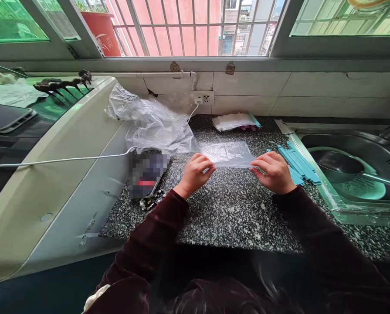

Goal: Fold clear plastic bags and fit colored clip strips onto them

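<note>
Stretched between my two hands is a clear plastic bag (229, 152), lying low over the speckled counter. My left hand (197, 171) pinches its near left corner, and my right hand (273, 171) pinches the near right corner. Just beyond my right hand lies a loose pile of light blue strips (301, 163), partly hidden by that hand. A crumpled heap of clear plastic (162, 124) rests behind and left of my left hand. At the back, a stack of flat plastic packets (235, 121) shows blue and purplish edges.
A phone (149, 174) with a blurred screen lies on the counter (227, 209) at left. A white cable (67, 161) crosses to the wall socket (207, 98). The sink (338, 205) on the right holds a pan (337, 163) and a colander (364, 189). A pale appliance (51, 174) borders the left.
</note>
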### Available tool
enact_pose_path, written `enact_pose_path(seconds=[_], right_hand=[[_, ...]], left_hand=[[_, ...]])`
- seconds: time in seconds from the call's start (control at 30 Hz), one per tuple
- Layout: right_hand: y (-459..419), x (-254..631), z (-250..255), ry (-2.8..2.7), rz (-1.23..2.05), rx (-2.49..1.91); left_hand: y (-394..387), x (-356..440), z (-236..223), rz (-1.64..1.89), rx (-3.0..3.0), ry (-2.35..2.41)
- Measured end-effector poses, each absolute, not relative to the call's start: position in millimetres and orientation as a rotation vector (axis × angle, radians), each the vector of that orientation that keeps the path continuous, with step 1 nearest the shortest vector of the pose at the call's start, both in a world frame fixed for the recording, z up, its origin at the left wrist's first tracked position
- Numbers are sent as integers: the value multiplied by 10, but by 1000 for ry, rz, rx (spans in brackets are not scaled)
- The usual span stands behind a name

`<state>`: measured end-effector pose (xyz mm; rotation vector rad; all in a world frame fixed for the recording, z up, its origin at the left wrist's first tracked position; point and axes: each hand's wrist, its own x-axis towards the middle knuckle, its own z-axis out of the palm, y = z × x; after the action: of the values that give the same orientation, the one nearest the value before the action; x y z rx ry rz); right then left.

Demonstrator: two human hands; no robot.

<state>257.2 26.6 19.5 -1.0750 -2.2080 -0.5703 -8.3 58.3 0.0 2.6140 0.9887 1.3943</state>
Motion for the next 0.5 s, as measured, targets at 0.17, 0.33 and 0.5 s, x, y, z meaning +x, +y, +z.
enact_pose_path(seconds=[0.17,0.33,0.5], right_hand=[[234,2466,178,-2232,-547,-1049],[226,2451,174,-2201,-546,-1077],[232,2456,173,-2198,-556,-1065]], left_hand=[[572,-66,-1,1402,2627,949],[564,-64,17,1373,2621,935],[567,-68,16,1354,2599,951]])
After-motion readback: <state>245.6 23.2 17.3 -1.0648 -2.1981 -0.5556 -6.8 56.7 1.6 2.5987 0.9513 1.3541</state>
